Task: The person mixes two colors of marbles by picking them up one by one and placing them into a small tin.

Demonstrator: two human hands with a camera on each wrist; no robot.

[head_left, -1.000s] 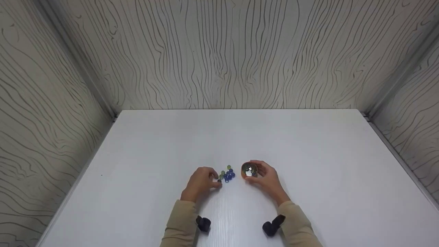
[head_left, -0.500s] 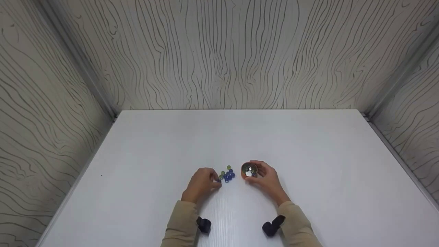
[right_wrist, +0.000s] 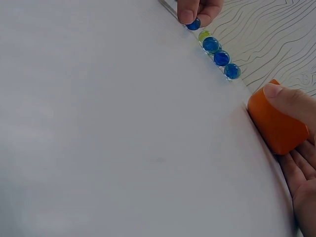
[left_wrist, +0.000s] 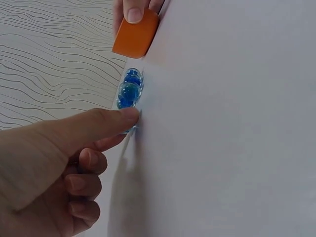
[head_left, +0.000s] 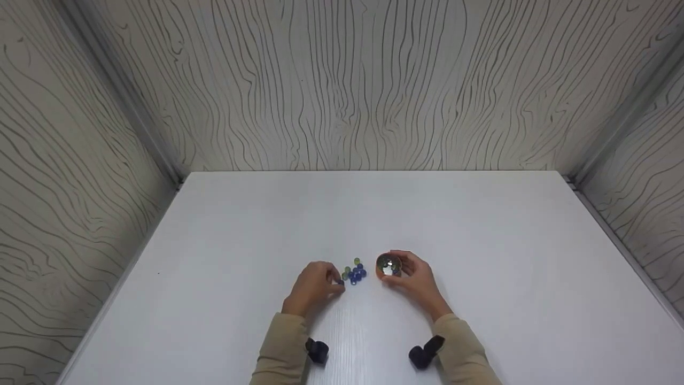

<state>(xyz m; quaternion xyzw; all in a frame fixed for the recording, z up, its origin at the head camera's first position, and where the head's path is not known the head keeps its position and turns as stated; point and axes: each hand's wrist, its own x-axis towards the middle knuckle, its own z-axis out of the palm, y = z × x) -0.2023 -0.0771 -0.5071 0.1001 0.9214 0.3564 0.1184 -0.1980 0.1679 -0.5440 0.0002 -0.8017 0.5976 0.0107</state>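
Observation:
My left hand (head_left: 314, 286) pinches a blue glass marble (right_wrist: 194, 24) between thumb and index finger, low over the white table. In the left wrist view the thumb mostly covers this marble, and the other fingers are curled. Just right of that hand lies a loose cluster of blue and yellow-green marbles (head_left: 357, 274). Beyond the cluster, my right hand (head_left: 421, 280) grips a small orange cup (right_wrist: 277, 121) from its right side, thumb on the near side. The cup stands on the table; its shiny interior shows in the head view, with contents too small to make out.
The white tabletop (head_left: 240, 230) extends around both hands. Wood-grain patterned panels (head_left: 342, 85) rise behind it and at both sides. A black wrist camera (head_left: 317, 351) sits on the left sleeve, and another black camera (head_left: 422, 355) on the right.
The left thumb and index finger have drawn together on the blue marble, which has shifted very slightly left. The right hand, the cup and the clustered marbles have stayed in place.

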